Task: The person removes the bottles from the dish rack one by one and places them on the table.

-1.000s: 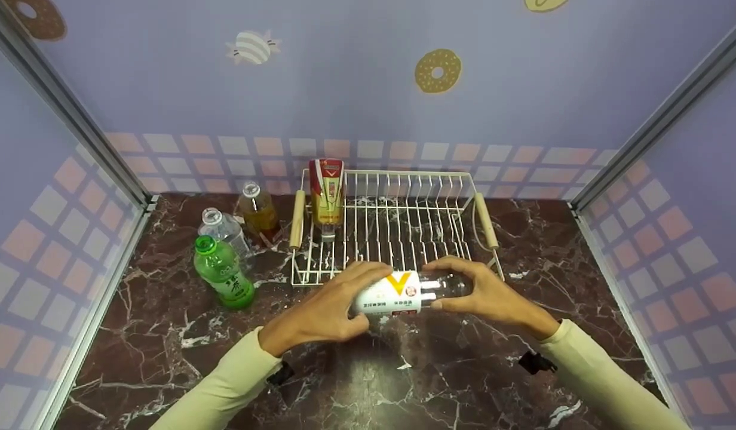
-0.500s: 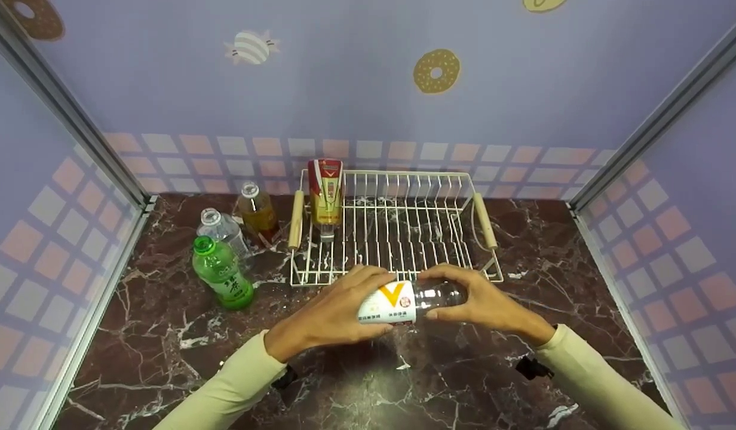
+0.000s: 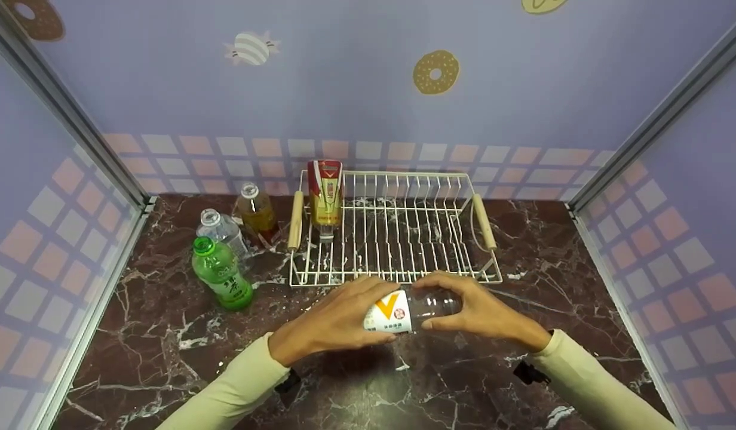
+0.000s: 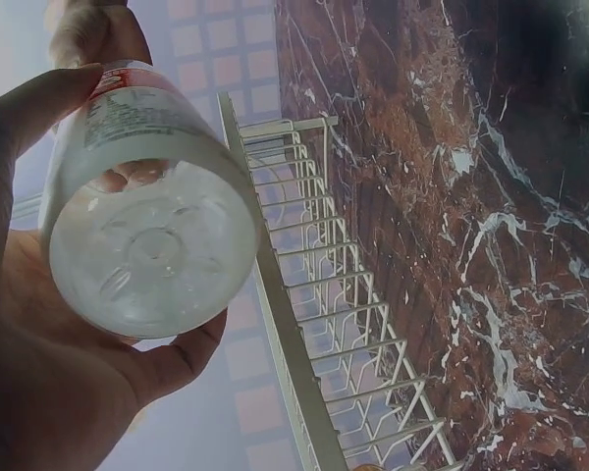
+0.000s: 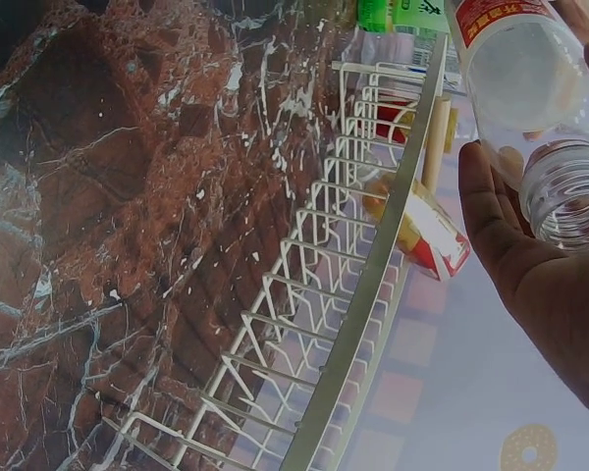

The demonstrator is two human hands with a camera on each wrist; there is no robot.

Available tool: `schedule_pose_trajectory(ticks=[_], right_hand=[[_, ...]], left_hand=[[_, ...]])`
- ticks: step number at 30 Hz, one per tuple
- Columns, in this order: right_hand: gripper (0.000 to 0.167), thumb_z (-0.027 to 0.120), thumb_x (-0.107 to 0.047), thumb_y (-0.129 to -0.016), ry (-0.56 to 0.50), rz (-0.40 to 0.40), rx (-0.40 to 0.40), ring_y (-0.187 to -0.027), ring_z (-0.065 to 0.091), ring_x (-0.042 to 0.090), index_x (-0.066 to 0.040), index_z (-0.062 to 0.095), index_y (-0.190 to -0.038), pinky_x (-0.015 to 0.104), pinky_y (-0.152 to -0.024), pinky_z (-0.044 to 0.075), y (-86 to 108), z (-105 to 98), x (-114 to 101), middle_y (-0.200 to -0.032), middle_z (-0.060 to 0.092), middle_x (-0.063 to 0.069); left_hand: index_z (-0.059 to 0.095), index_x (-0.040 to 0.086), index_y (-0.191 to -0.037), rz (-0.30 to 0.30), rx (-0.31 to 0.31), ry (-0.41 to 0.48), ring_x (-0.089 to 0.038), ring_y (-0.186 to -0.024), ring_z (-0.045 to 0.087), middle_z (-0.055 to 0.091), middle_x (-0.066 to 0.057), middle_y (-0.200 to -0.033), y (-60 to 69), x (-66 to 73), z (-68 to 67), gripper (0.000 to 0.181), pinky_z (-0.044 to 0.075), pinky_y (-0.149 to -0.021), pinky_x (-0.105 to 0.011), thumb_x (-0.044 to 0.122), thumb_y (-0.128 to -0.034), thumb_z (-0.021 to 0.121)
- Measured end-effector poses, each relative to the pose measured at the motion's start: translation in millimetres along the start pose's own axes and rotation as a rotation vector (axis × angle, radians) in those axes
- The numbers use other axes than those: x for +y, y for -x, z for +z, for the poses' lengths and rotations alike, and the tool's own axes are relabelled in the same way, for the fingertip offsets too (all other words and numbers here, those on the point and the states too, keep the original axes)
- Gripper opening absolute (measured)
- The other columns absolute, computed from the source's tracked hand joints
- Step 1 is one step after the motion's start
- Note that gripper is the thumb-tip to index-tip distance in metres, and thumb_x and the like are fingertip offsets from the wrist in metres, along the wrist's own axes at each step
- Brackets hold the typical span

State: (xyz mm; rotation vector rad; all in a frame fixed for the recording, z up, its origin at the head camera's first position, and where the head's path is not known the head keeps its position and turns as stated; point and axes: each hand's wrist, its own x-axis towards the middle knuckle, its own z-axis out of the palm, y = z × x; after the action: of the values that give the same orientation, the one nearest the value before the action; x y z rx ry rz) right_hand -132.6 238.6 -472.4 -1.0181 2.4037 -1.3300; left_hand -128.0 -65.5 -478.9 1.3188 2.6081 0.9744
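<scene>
A clear plastic bottle [image 3: 388, 312] with a white label and an orange V lies level between both hands, in front of the rack. My left hand [image 3: 338, 315] grips its labelled base end; the left wrist view shows the bottle's round base [image 4: 155, 245] facing the camera. At the other end my right hand [image 3: 478, 309] holds the clear shoulder, fingers and thumb on opposite sides. The bottle's capless, threaded neck [image 5: 569, 191] is visible in the right wrist view. Behind the hands stands a white wire dish rack [image 3: 404, 239] with wooden handles.
A second bottle, with a red and yellow label [image 3: 325, 194], leans upside down in the rack's left end. Left of the rack stand a green bottle [image 3: 224, 278], a clear bottle [image 3: 215, 224] and an amber-labelled bottle [image 3: 257, 212]. Patterned walls enclose the dark marbled counter [image 3: 368, 394].
Both hands have brought the bottle slightly nearer my body and to the left. The left thumb, apart from the bottle a second ago, now lies against it. The rack and other bottles stay put.
</scene>
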Motion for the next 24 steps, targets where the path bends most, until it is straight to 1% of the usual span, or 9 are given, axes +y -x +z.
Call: schedule_pose_trajectory(ticks=[4, 8, 11, 13, 16, 18, 20, 22, 24], right_hand=[[0.064, 0.095, -0.021, -0.088, 0.029, -0.023, 0.006, -0.121, 0.068, 0.028, -0.009, 0.068, -0.145, 0.036, -0.095, 0.065, 0.8, 2, 0, -0.144, 0.07, 0.011], [0.062, 0.094, -0.02, -0.088, 0.061, -0.065, 0.001, -0.118, 0.07, 0.027, -0.007, 0.068, -0.143, 0.037, -0.094, 0.066, 0.4, 5, -1, -0.141, 0.072, 0.011], [0.061, 0.094, -0.021, -0.089, 0.09, -0.078, -0.012, -0.119, 0.071, 0.026, -0.007, 0.068, -0.143, 0.039, -0.098, 0.065, 0.0, 7, -2, -0.14, 0.073, 0.01], [0.062, 0.094, -0.023, -0.089, 0.109, -0.075, -0.028, -0.122, 0.07, 0.025, -0.008, 0.068, -0.143, 0.04, -0.104, 0.062, -0.2, 8, -2, -0.141, 0.072, 0.008], [0.063, 0.092, -0.025, -0.091, 0.097, -0.06, -0.055, -0.125, 0.07, 0.025, -0.008, 0.067, -0.146, 0.042, -0.11, 0.059, 0.2, 6, -4, -0.143, 0.072, 0.007], [0.062, 0.091, -0.026, -0.093, 0.077, -0.054, -0.063, -0.125, 0.07, 0.025, -0.008, 0.066, -0.147, 0.041, -0.11, 0.059, 0.4, 4, -5, -0.143, 0.072, 0.007], [0.062, 0.09, -0.024, -0.093, 0.055, -0.054, -0.058, -0.122, 0.071, 0.024, -0.008, 0.066, -0.147, 0.04, -0.108, 0.06, 0.6, 0, -6, -0.142, 0.073, 0.007], [0.06, 0.089, -0.023, -0.094, 0.044, -0.063, -0.044, -0.121, 0.071, 0.024, -0.007, 0.066, -0.147, 0.039, -0.107, 0.061, 0.2, -4, -7, -0.141, 0.073, 0.008], [0.058, 0.088, -0.02, -0.094, 0.031, -0.07, -0.027, -0.119, 0.072, 0.024, -0.006, 0.066, -0.146, 0.038, -0.104, 0.062, 0.0, -8, -7, -0.139, 0.074, 0.009]], left_hand=[[0.06, 0.008, -0.153, -0.029, -0.025, -0.005, -0.013, -0.097, 0.057, 0.067, -0.004, -0.119, 0.4, 0.2, 1.6, 0.073, 0.054, -0.077, -0.021, 0.03, -0.0913, 0.091], [0.061, 0.009, -0.151, -0.04, -0.041, -0.013, -0.011, -0.093, 0.054, 0.066, -0.002, -0.115, 0.0, 0.7, 3.3, 0.07, 0.052, -0.075, -0.022, 0.034, -0.0919, 0.091], [0.062, 0.009, -0.15, -0.063, -0.063, 0.016, -0.01, -0.093, 0.054, 0.067, -0.001, -0.115, 0.4, 1.2, 6.2, 0.07, 0.053, -0.077, -0.022, 0.034, -0.0914, 0.091], [0.062, 0.008, -0.151, -0.084, -0.083, 0.044, -0.009, -0.094, 0.053, 0.067, -0.001, -0.116, 1.2, 1.5, 9.0, 0.071, 0.053, -0.078, -0.021, 0.034, -0.0912, 0.092], [0.061, 0.008, -0.152, -0.125, -0.107, 0.088, -0.007, -0.094, 0.052, 0.066, 0.0, -0.115, 3.0, 1.4, 14.1, 0.073, 0.053, -0.077, -0.02, 0.033, -0.0907, 0.092], [0.061, 0.007, -0.152, -0.142, -0.104, 0.106, -0.007, -0.093, 0.052, 0.065, 0.001, -0.115, 4.0, 1.0, 17.2, 0.074, 0.053, -0.076, -0.02, 0.032, -0.0901, 0.092], [0.061, 0.007, -0.152, -0.157, -0.091, 0.129, -0.008, -0.094, 0.053, 0.064, 0.001, -0.115, 4.9, 0.3, 19.8, 0.073, 0.054, -0.075, -0.02, 0.03, -0.0894, 0.093], [0.062, 0.008, -0.15, -0.164, -0.069, 0.145, -0.009, -0.096, 0.055, 0.065, 0.0, -0.117, 5.6, -0.7, 22.3, 0.072, 0.056, -0.076, -0.021, 0.03, -0.0889, 0.093], [0.062, 0.008, -0.149, -0.181, -0.041, 0.179, -0.011, -0.1, 0.058, 0.065, -0.002, -0.122, 6.4, -2.4, 25.4, 0.071, 0.057, -0.079, -0.022, 0.028, -0.0883, 0.093]])
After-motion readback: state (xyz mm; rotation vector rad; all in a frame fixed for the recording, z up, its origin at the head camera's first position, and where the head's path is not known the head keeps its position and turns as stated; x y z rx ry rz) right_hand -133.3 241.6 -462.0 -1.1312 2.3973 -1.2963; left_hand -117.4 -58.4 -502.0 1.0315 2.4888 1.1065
